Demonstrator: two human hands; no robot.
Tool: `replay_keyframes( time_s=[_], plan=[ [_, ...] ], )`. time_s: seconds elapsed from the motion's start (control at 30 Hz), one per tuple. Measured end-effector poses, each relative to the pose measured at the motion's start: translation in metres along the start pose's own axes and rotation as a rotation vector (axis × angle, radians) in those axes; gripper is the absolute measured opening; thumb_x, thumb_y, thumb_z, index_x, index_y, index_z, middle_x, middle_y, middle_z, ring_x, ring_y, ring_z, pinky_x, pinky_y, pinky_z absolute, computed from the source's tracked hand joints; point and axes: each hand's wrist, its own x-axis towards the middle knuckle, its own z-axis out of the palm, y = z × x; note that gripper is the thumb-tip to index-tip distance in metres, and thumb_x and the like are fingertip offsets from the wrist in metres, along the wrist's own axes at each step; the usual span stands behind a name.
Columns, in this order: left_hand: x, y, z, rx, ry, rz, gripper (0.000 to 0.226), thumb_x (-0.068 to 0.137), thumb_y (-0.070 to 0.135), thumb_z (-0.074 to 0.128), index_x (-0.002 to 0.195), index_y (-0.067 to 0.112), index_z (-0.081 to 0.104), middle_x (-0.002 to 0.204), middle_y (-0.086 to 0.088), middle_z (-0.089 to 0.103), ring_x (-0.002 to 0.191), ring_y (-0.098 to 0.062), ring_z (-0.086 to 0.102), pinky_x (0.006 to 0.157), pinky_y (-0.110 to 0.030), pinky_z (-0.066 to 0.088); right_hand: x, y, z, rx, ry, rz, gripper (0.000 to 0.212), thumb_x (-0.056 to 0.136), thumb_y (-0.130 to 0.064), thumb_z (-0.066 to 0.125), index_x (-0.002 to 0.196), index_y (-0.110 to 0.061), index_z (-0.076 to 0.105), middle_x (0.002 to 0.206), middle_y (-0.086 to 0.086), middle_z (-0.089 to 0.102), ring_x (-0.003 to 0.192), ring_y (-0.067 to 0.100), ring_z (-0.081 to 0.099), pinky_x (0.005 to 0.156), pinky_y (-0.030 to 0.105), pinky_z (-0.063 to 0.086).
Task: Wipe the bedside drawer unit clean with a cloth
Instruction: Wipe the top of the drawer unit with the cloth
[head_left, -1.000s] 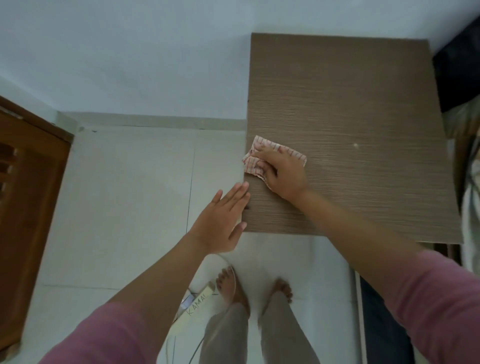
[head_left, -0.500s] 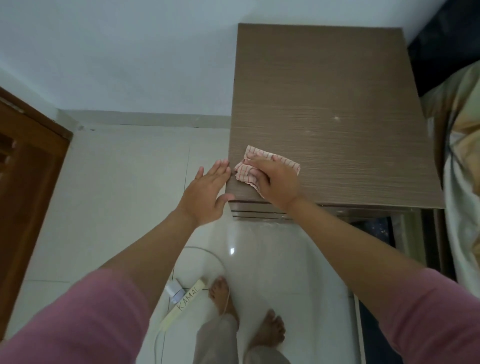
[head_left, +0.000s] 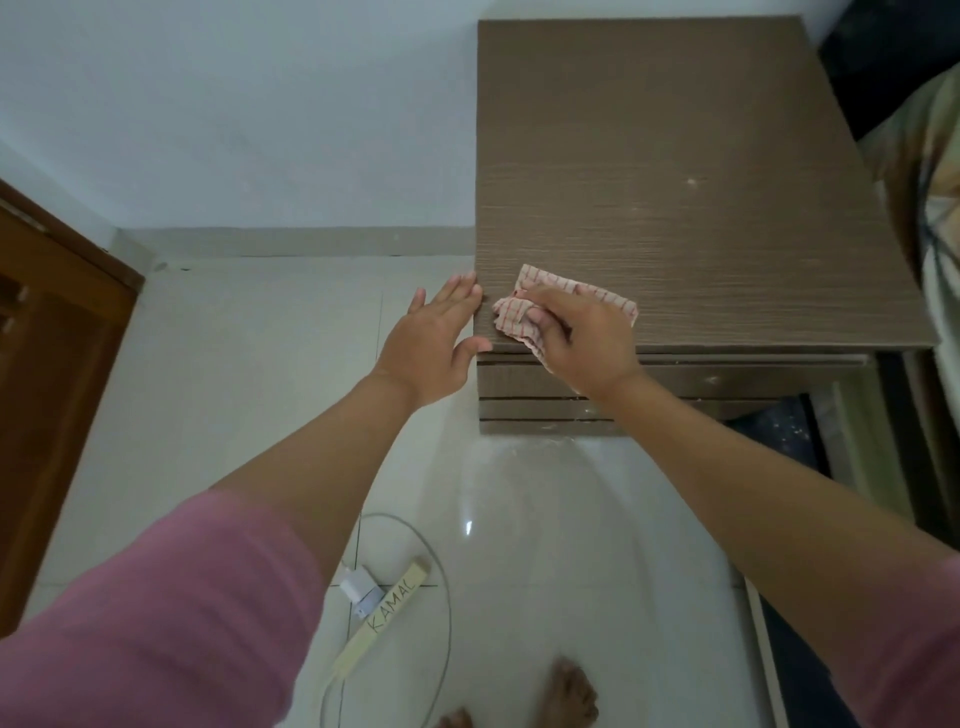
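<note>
The brown wood-grain bedside drawer unit (head_left: 691, 171) stands against the white wall at the upper right. Its drawer fronts (head_left: 691, 382) show below the top's front edge. A crumpled red-and-white checked cloth (head_left: 511, 319) lies at the front left corner of the top, with my right hand (head_left: 584, 340) pressed on it and gripping it. My left hand (head_left: 434, 340) rests flat against the unit's left side at that corner, fingers spread, holding nothing. A small pale speck (head_left: 691, 182) marks the top further back.
White tiled floor (head_left: 249, 374) spreads to the left and front. A white power strip labelled "KAMAL" (head_left: 384, 618) with a looping cable lies on the floor near my bare feet (head_left: 569, 696). A brown wooden door (head_left: 47, 364) stands at left. Bedding (head_left: 935, 208) borders the unit's right side.
My right hand has slid the cloth toward the front left corner of the top. My left hand has come up against the unit's left edge. The view has pulled back, showing the drawer fronts.
</note>
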Motion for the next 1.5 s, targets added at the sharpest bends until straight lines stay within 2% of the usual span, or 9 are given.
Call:
replay_keyframes(
  time_s=[0.13, 0.3, 0.5, 0.67, 0.77, 0.83, 1.1, 1.27, 1.5],
  plan=[
    [-0.001, -0.003, 0.004, -0.001, 0.047, 0.027, 0.059, 0.091, 0.037, 0.04, 0.138, 0.003, 0.035, 0.149, -0.011, 0.029, 0.14, -0.022, 0.021, 0.112, -0.042, 0.01, -0.01, -0.003, 0.001, 0.006, -0.008, -0.03, 0.023, 0.087, -0.015, 0.057, 0.106, -0.018, 0.07, 0.092, -0.002, 0.074, 0.081, 0.02, 0.065, 0.078, 0.022, 0.041],
    [-0.005, -0.01, 0.019, 0.028, 0.173, 0.105, 0.058, 0.091, 0.041, 0.033, 0.135, 0.004, 0.042, 0.146, -0.01, 0.036, 0.137, -0.021, 0.029, 0.109, -0.042, 0.016, -0.016, 0.001, -0.004, 0.076, -0.002, -0.108, 0.023, 0.087, -0.015, 0.058, 0.106, -0.019, 0.07, 0.089, -0.003, 0.073, 0.075, 0.012, 0.065, 0.065, 0.022, 0.048],
    [-0.007, -0.013, 0.032, 0.016, 0.364, 0.212, 0.046, 0.089, 0.032, 0.042, 0.126, 0.007, 0.054, 0.137, -0.007, 0.049, 0.13, -0.019, 0.041, 0.107, -0.045, 0.019, -0.025, 0.013, -0.005, 0.1, 0.048, -0.247, 0.023, 0.086, -0.018, 0.06, 0.106, -0.02, 0.071, 0.083, -0.016, 0.067, 0.072, -0.005, 0.056, 0.063, 0.001, 0.036],
    [-0.003, -0.015, 0.043, -0.039, 0.519, 0.254, 0.035, 0.091, 0.025, 0.048, 0.12, 0.01, 0.06, 0.131, -0.004, 0.055, 0.126, -0.014, 0.044, 0.108, -0.04, 0.016, -0.034, 0.026, 0.006, -0.02, 0.155, -0.42, 0.024, 0.088, -0.021, 0.058, 0.109, -0.019, 0.07, 0.086, -0.012, 0.069, 0.066, -0.015, 0.049, 0.064, 0.006, 0.038],
    [0.0, -0.014, 0.048, -0.049, 0.583, 0.265, 0.03, 0.091, 0.018, 0.051, 0.118, 0.01, 0.061, 0.129, -0.004, 0.057, 0.126, -0.017, 0.046, 0.109, -0.04, 0.016, -0.037, 0.033, 0.014, -0.072, 0.213, -0.494, 0.029, 0.089, -0.028, 0.05, 0.111, -0.022, 0.068, 0.097, -0.004, 0.072, 0.074, 0.001, 0.061, 0.071, 0.032, 0.053],
    [-0.004, -0.011, 0.051, -0.032, 0.592, 0.249, 0.029, 0.092, 0.016, 0.052, 0.119, 0.01, 0.061, 0.129, -0.004, 0.057, 0.126, -0.016, 0.046, 0.11, -0.041, 0.016, -0.043, 0.033, 0.018, -0.09, 0.254, -0.513, 0.029, 0.089, -0.026, 0.05, 0.111, -0.022, 0.067, 0.099, -0.002, 0.072, 0.079, 0.012, 0.065, 0.07, 0.038, 0.054],
    [-0.008, 0.003, 0.045, -0.051, 0.608, 0.149, 0.027, 0.091, 0.01, 0.052, 0.116, 0.009, 0.063, 0.128, -0.006, 0.058, 0.126, -0.019, 0.047, 0.11, -0.042, 0.019, -0.045, 0.026, 0.019, -0.088, 0.316, -0.46, 0.026, 0.086, -0.012, 0.062, 0.109, -0.019, 0.069, 0.098, -0.001, 0.072, 0.084, 0.015, 0.063, 0.072, 0.03, 0.052],
    [-0.013, 0.008, 0.054, -0.09, 0.64, 0.119, 0.026, 0.09, 0.008, 0.053, 0.113, 0.008, 0.064, 0.125, -0.01, 0.059, 0.125, -0.024, 0.048, 0.109, -0.046, 0.021, -0.055, 0.024, 0.026, -0.053, 0.315, -0.424, 0.024, 0.087, -0.011, 0.061, 0.109, -0.016, 0.069, 0.103, 0.0, 0.072, 0.091, 0.016, 0.066, 0.086, 0.032, 0.05],
    [-0.009, 0.004, 0.055, -0.033, 0.677, 0.156, 0.026, 0.091, 0.011, 0.052, 0.115, 0.008, 0.063, 0.125, -0.009, 0.06, 0.125, -0.024, 0.047, 0.109, -0.043, 0.021, -0.054, 0.024, 0.026, -0.051, 0.348, -0.415, 0.025, 0.087, -0.011, 0.06, 0.11, -0.016, 0.069, 0.102, 0.0, 0.072, 0.09, 0.018, 0.065, 0.079, 0.033, 0.052]
  ],
)
